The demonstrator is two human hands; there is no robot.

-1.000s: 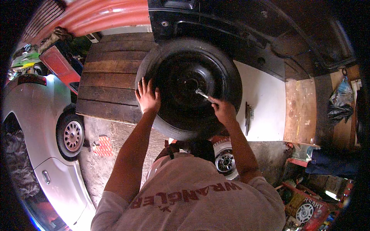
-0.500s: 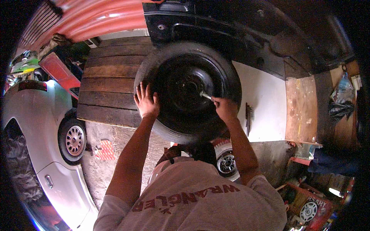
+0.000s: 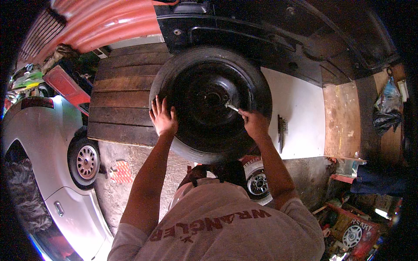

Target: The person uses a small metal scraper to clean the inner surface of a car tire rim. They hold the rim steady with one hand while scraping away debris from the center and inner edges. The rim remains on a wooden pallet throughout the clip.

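The big black wheel (image 3: 193,130) sits right in the middle, open face up, planks (image 3: 124,101) showing to its left and a white panel (image 3: 302,119) to its right, its near side reaching past the planks' edge. And the left hand (image 3: 164,118) is on the tyre's left side, palm down, fingers spread wide and thumb out, resting there with nothing in its grip! Over to the right hand (image 3: 254,124): that one is closed around the handle of a slim tool (image 3: 233,107), its pale head pointing far and left, in over the rim just beside the hub hole. Whether the head touches metal, I cannot tell from here.

On the white panel, just right of the wheel, lies a dark-bristled brush (image 3: 282,132). A large black body panel (image 3: 248,28) looms along the far side, with a glossy red panel (image 3: 109,19) at far left. A silver car (image 3: 61,139) fills the left, and between it and the person's arm a red-and-white checked box (image 3: 121,172) lies on the floor. Down near the person, a second wheel (image 3: 258,183) peeks out beside the shirt, and a plastic bag (image 3: 387,106) hangs at far right.
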